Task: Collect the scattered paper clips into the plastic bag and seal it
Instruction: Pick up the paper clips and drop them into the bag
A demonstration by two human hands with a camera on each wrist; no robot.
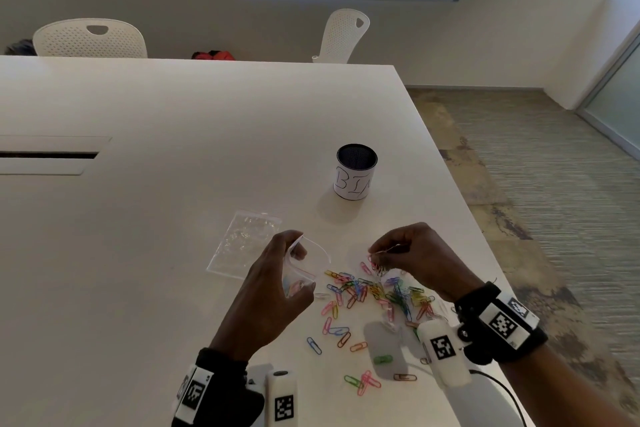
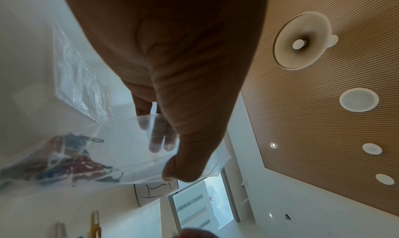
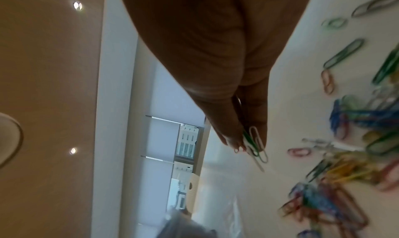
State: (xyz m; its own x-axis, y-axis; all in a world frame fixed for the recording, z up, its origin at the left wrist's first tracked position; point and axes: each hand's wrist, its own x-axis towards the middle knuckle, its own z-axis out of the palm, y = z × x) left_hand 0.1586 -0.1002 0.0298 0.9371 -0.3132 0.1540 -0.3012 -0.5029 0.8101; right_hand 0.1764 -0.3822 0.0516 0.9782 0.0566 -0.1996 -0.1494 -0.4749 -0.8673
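Observation:
My left hand (image 1: 297, 251) holds a small clear plastic bag (image 1: 302, 276) up by its mouth, which stands open toward the right. In the left wrist view the thumb and fingers (image 2: 161, 139) pinch the bag (image 2: 112, 144), and several coloured clips (image 2: 64, 159) lie in its bottom. My right hand (image 1: 376, 251) hovers just above the far end of the pile of coloured paper clips (image 1: 377, 291) and pinches a few clips (image 3: 255, 146), white and green among them. The two hands are about a hand's width apart.
A second clear bag (image 1: 242, 243) lies flat on the white table (image 1: 173, 201) left of my left hand. A black cup labelled BIN (image 1: 356, 172) stands behind the hands. Loose clips (image 1: 360, 381) spread toward me. The table's right edge (image 1: 460, 184) runs close by.

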